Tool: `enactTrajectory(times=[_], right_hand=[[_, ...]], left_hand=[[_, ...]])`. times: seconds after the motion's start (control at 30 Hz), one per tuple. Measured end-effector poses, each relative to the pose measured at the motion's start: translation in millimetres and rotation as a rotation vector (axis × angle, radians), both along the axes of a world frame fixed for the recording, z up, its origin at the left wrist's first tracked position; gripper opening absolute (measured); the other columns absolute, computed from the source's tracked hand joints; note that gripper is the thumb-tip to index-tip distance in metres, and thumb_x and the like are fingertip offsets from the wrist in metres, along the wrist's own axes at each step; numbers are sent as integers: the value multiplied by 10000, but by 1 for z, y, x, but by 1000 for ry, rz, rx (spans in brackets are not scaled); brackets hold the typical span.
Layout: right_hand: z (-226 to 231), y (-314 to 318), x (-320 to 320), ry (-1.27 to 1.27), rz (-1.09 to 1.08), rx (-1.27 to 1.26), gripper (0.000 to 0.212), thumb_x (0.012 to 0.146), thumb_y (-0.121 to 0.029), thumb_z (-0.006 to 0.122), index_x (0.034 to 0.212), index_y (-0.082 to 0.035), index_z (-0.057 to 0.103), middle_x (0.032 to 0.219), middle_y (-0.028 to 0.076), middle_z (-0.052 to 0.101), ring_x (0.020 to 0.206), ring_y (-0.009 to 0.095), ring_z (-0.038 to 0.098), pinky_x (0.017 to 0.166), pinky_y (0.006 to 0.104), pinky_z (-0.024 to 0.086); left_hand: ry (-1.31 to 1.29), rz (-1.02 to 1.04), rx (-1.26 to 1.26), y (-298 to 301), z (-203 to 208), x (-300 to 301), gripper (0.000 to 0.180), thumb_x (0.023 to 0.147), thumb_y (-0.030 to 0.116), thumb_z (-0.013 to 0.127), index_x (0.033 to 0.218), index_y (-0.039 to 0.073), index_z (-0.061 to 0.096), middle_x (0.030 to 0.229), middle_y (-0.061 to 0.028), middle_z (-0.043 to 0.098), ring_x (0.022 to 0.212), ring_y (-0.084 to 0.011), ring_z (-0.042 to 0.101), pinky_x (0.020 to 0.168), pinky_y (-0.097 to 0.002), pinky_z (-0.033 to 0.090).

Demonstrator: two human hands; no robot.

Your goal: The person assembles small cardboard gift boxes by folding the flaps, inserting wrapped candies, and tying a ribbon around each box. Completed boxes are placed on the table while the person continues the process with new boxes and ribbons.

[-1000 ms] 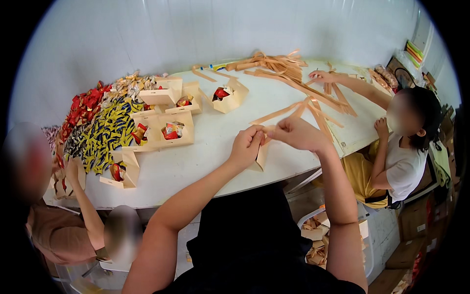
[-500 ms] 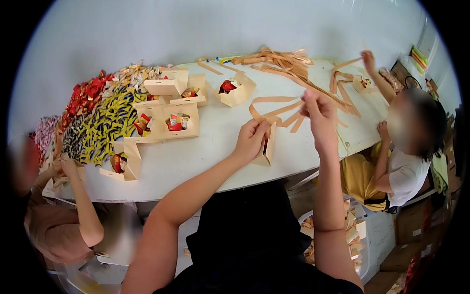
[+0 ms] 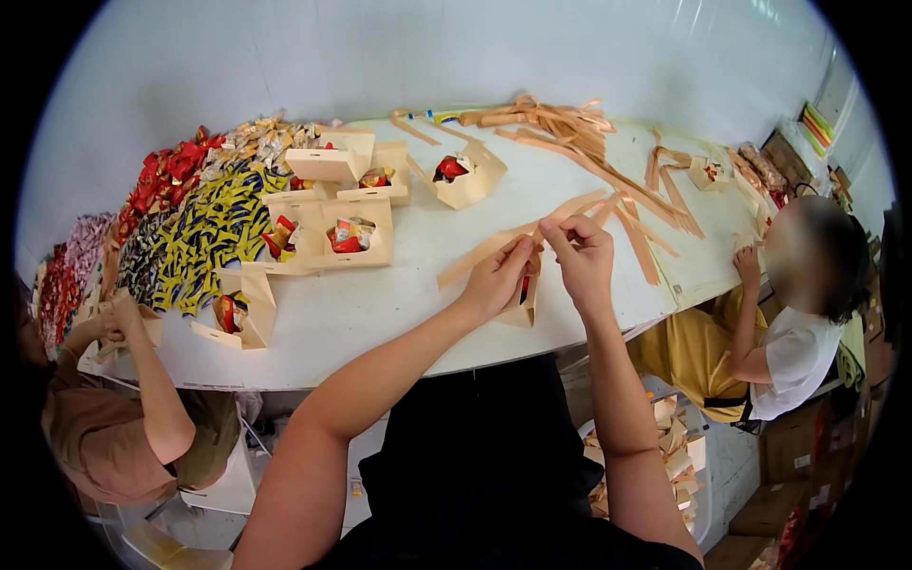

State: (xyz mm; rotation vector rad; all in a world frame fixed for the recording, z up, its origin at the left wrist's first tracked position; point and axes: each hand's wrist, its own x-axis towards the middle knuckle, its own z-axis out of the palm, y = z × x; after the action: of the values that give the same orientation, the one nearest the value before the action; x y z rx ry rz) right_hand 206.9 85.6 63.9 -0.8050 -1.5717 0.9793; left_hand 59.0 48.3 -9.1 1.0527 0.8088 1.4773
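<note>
A small cream cardboard box (image 3: 518,313) stands near the front edge of the table, with something red showing in its side opening. A peach ribbon (image 3: 472,260) crosses its top, one tail reaching left and the rest fanning out behind my hands. My left hand (image 3: 498,277) is closed, thumb and forefinger pinching the ribbon at the box's top. Right beside it, my right hand (image 3: 583,261) pinches the ribbon too, its fingertips almost meeting the left ones. My fingers hide the spot where the ribbon crosses.
Several open boxes (image 3: 378,245) with wrapped sweets stand left of centre; another box (image 3: 480,180) is farther back. Heaps of yellow-and-blue sweets (image 3: 214,223) and red sweets (image 3: 171,171) cover the far left. Cut ribbons (image 3: 560,123) lie behind. Co-workers sit at both sides; a bin (image 3: 701,494) of boxes is below.
My right hand has come down and left to the box, beside my left hand. The looped ribbon now lies flatter, one tail stretched left. The right-hand co-worker's raised arm has lowered.
</note>
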Motion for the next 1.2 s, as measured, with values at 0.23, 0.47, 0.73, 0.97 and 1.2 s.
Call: enactTrajectory(times=[0.23, 0.47, 0.73, 0.97, 1.2], right_hand=[[-21, -11, 22, -34, -83, 262, 118, 980, -131, 846, 972, -17, 815, 822, 14, 707, 707, 70, 562, 619, 257, 437], [-7, -38, 51, -365, 421, 213, 158, 958, -160, 872, 1047, -41, 821, 795, -14, 649, 720, 64, 561, 646, 253, 456], [2, -16, 34, -376, 251, -74, 299, 919, -180, 879, 1122, 5, 760, 763, -29, 617, 685, 49, 552, 624, 237, 455], [-20, -6, 23, -335, 81, -134, 208, 935, -191, 817, 885, -4, 743, 670, 0, 638, 602, 75, 547, 571, 287, 456], [-28, -14, 2, -456, -277, 80, 263, 913, -183, 772, 758, 17, 700, 599, 84, 633, 524, 198, 587, 547, 345, 468]], left_hand=[[3, -108, 14, 2, 2, -6, 340, 1183, 302, 527, 1142, 25, 718, 951, -1, 677, 853, -89, 562, 842, -257, 493], [194, -9, 103, -4, 10, -20, 249, 1151, 243, 603, 1128, 26, 722, 1021, -15, 720, 973, -103, 633, 913, -284, 522], [167, -36, 31, -9, 26, -15, 233, 1141, 231, 624, 1134, 29, 738, 1014, -14, 720, 968, -98, 639, 866, -274, 532], [354, 239, 275, -19, 29, -8, 190, 1075, 171, 734, 1122, 0, 804, 1054, -78, 765, 928, -110, 677, 798, -269, 553], [352, 296, 191, -30, 34, -2, 242, 1092, 171, 714, 1196, -30, 799, 1162, -110, 782, 958, -114, 707, 803, -235, 576]])
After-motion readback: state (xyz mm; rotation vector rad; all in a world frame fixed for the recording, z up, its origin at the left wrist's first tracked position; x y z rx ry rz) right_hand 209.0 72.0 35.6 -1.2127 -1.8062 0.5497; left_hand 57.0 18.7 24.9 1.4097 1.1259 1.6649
